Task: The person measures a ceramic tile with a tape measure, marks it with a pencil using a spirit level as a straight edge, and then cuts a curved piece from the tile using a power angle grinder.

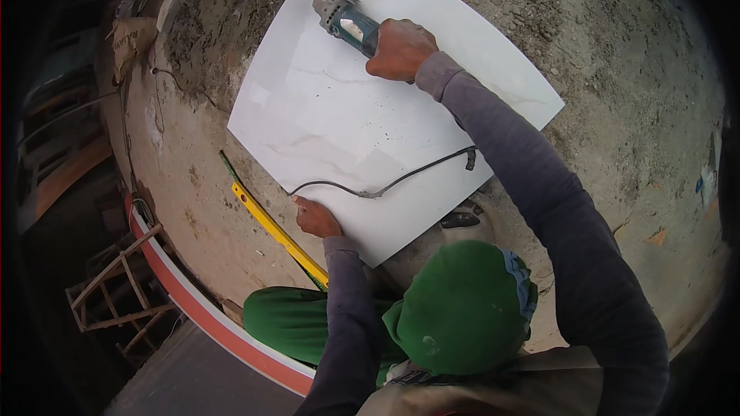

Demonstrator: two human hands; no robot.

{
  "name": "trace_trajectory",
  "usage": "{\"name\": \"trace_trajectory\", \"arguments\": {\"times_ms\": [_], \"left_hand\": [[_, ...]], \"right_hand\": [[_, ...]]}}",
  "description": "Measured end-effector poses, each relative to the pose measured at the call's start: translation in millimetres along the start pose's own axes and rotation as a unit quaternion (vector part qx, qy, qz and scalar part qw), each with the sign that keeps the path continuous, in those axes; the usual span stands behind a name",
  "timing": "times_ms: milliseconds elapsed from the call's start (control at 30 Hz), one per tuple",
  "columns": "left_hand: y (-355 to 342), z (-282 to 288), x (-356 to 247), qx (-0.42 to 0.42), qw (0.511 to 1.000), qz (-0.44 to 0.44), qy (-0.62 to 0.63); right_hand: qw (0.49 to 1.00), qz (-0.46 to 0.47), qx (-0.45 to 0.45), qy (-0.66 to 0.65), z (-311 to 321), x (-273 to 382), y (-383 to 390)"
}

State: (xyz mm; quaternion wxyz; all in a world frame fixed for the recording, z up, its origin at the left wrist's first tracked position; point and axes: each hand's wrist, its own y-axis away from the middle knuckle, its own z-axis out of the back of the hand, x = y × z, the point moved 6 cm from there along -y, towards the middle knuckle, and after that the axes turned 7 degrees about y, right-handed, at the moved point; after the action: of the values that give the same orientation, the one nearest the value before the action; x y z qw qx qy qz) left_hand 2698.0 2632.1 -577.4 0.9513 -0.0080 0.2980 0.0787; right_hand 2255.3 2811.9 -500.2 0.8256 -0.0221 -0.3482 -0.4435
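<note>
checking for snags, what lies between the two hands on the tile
In the head view, bare white tile and the grinder's black cord lie between the left hand and right hand.

My tile (347, 108) looks smooth, glossy ceramic with faint grey veins. The grinder (345, 19) has a blue plastic body and metal head. The floor (617, 69) is rough, gritty concrete. My sleeves (539, 208) are matt cloth.
</note>
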Motion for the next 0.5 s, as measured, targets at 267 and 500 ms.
{"name": "trace_trajectory", "arguments": {"times_ms": [267, 500], "left_hand": [[4, 1, -3, -0.012, 1.0, 0.014, -0.003], [4, 1, -4, -0.011, 1.0, -0.018, -0.019]], "right_hand": [[0.999, -0.024, 0.041, 0.023, -2, -11, 12], [1.0, -0.01, 0.012, -0.003, 4, -17, 32]]}}
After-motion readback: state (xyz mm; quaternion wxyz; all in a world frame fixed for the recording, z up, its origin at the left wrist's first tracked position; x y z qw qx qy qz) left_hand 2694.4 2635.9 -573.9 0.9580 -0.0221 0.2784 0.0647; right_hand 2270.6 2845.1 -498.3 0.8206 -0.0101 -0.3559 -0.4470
